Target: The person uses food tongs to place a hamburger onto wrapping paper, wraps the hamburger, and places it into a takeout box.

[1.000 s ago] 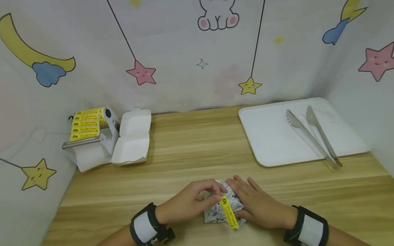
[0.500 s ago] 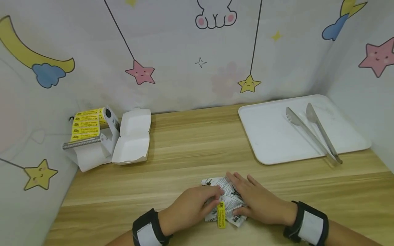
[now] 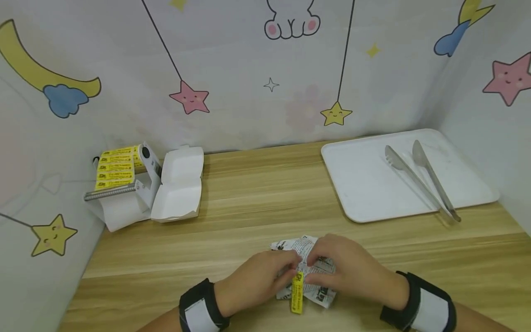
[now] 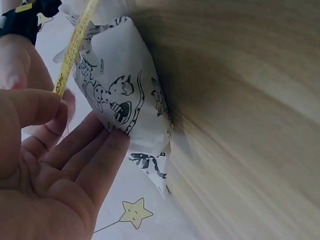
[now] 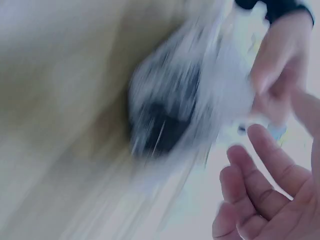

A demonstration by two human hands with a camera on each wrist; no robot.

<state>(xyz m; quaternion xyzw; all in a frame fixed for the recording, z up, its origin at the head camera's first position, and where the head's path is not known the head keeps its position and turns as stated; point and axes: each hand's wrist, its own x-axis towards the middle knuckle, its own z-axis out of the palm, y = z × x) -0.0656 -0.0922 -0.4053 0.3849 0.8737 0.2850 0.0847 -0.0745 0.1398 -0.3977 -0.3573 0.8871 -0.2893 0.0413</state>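
Observation:
A paper-wrapped packet (image 4: 120,95), white with black print and drawings, lies on the table in front of me. My left hand (image 3: 255,281) pinches one end of a yellow sticker label (image 3: 297,297) between thumb and forefinger. The strip hangs over the near side of the packet in the head view. In the left wrist view, the other fingers of that hand rest against the paper. My right hand (image 3: 352,267) is at the packet's right side, fingers loosely bent and thumb apart, with nothing held. Motion blurs the packet (image 5: 170,95) in the right wrist view.
A label dispenser (image 3: 145,193) with a roll of yellow labels stands at the back left. Beside it sits an unfolded white paper box (image 3: 176,203). Metal tongs (image 3: 419,154) lie across a white tray (image 3: 365,184) at the back right, their handle end over its front edge.
The label swung from slanting to nearly upright in view. My right hand, flat on the packet before, has lifted and bent its fingers near the label. The packet has shifted slightly.

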